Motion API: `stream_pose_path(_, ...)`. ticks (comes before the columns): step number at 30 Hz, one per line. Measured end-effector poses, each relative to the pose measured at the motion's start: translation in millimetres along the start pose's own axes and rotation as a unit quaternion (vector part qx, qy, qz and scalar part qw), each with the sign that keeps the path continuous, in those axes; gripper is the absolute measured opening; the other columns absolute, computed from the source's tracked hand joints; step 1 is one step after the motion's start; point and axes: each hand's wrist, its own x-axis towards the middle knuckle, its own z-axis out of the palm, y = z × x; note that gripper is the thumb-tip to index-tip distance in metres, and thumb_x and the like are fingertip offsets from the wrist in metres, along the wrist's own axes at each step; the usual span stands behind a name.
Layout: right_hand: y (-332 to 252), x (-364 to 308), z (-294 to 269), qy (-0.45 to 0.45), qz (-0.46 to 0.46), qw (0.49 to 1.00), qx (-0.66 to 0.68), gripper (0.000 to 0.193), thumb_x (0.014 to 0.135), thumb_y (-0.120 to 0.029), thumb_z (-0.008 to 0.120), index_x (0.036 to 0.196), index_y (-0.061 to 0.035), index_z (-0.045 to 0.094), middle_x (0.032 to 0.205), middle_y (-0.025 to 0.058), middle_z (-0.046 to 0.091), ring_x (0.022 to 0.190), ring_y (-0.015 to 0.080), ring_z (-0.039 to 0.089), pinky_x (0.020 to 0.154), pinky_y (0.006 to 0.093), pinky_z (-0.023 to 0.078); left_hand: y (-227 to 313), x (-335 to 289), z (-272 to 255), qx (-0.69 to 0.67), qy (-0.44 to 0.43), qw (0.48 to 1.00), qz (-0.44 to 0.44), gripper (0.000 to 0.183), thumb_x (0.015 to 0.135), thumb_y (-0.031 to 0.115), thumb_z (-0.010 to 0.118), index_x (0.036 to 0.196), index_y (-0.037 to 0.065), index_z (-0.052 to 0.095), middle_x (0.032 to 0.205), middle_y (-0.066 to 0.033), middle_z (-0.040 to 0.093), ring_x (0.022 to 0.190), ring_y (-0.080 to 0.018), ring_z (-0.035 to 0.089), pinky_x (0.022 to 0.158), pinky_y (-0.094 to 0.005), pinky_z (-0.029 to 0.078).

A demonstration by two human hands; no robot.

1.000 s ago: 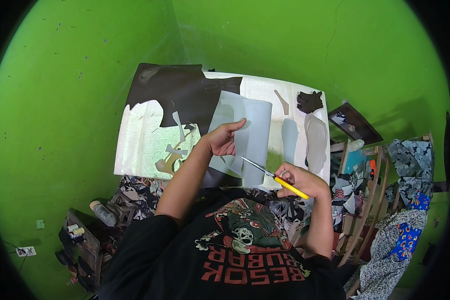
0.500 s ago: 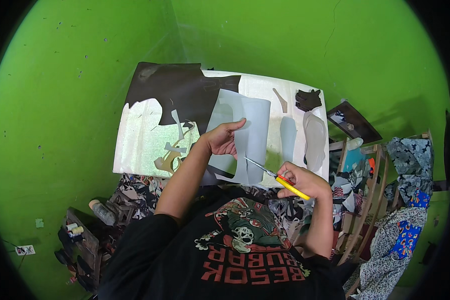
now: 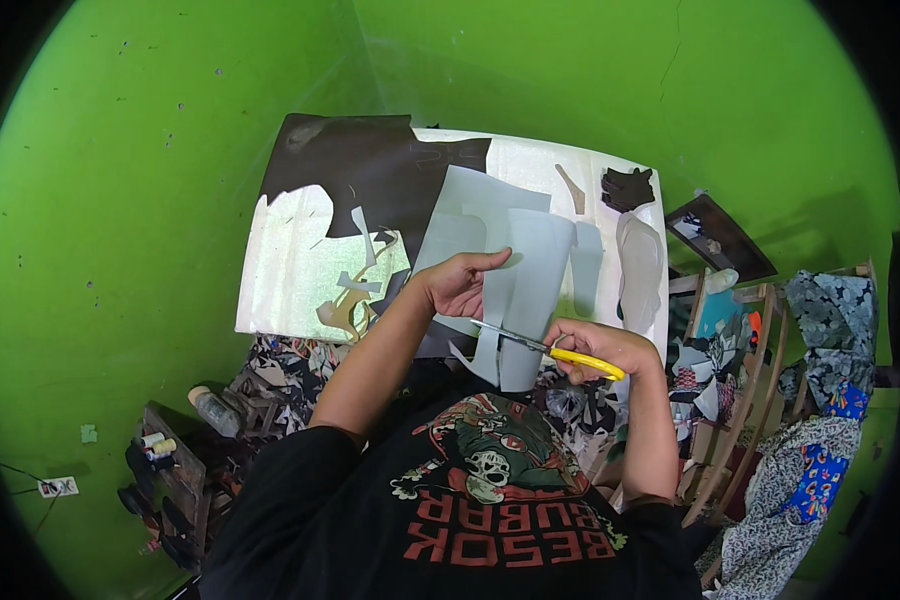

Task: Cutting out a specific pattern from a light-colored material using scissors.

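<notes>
Pale translucent sheet: pinched in left grip; right grip wrapped round yellow-handled scissors; recommend sheet taut between grips, strokes long and even

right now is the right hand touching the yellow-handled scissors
Touching. The head view shows the right hand gripping the yellow-handled scissors by the handles, with no gap between them.

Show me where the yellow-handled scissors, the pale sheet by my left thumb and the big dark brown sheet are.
Yellow-handled scissors (image 3: 575, 356): head view, on the handle.
Pale sheet (image 3: 537, 265): head view, on its right-hand part.
Dark brown sheet (image 3: 365, 170): head view, on its upper area.
</notes>
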Motion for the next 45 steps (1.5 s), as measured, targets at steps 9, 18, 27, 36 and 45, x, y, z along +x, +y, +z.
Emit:
stream_pose_path(9,-17.6,17.4,-8.3,-0.002,0.045,0.997,0.063,0.024,0.095,-0.004,0.055,0.117,-0.0026,0.046,0.079,0.0068,0.06,0.049,0.0029,0.048,0.045,0.0192,0.036,10.6,1.4,-9.8,0.028,-0.027,0.999,-0.004,0.062,0.104,0.049,0.04,0.143,0.002,0.043,0.135,-0.0169,0.058,0.12,-0.0279,0.062,0.1,-0.0396,0.052)
stream_pose_path(18,-6.4,33.6,-16.2,0.022,-0.143,0.982,-0.118,0.028,0.092,-0.007,0.059,0.118,-0.0065,0.047,0.085,0.0021,0.057,0.058,0.005,0.056,0.04,0.0173,0.034,34.9,12.3,-8.2,0.077,-0.052,0.996,-0.012,0.064,0.104,0.051,0.04,0.145,0.002,0.039,0.14,-0.0167,0.054,0.125,-0.0274,0.057,0.106,-0.0406,0.047)
stream_pose_path(27,-50.5,36.7,-20.7,0.012,0.061,0.998,-0.028,0.032,0.09,-0.004,0.063,0.119,-0.0062,0.048,0.084,0.002,0.057,0.068,0.0067,0.056,0.057,0.0201,0.043,59.4,19.3,-12.3,0.064,-0.061,0.992,-0.089,0.057,0.104,0.041,0.047,0.142,-0.001,0.042,0.139,-0.0167,0.054,0.125,-0.0262,0.057,0.109,-0.0383,0.044)
stream_pose_path(36,-49.3,55.7,-21.0,0.043,-0.059,0.989,-0.131,0.048,0.081,-0.001,0.074,0.12,-0.0041,0.047,0.087,0.0007,0.056,0.077,0.0075,0.051,0.071,0.0243,0.043,81.1,28.7,-21.6,0.049,-0.048,0.991,-0.118,0.05,0.101,0.032,0.053,0.138,-0.002,0.046,0.135,-0.0172,0.058,0.122,-0.0257,0.06,0.104,-0.038,0.049)
stream_pose_path(45,-46.5,68.2,-21.3,0.082,-0.079,0.987,-0.11,0.055,0.077,-0.002,0.081,0.12,-0.0043,0.047,0.082,-0.0005,0.056,0.074,0.0088,0.048,0.068,0.0253,0.042,85.8,28.8,-21.5,0.41,0.113,0.904,-0.04,0.066,0.099,0.019,0.053,0.156,0.011,0.02,0.122,-0.009,0.058,0.088,-0.0133,0.061,0.076,-0.0253,0.053)
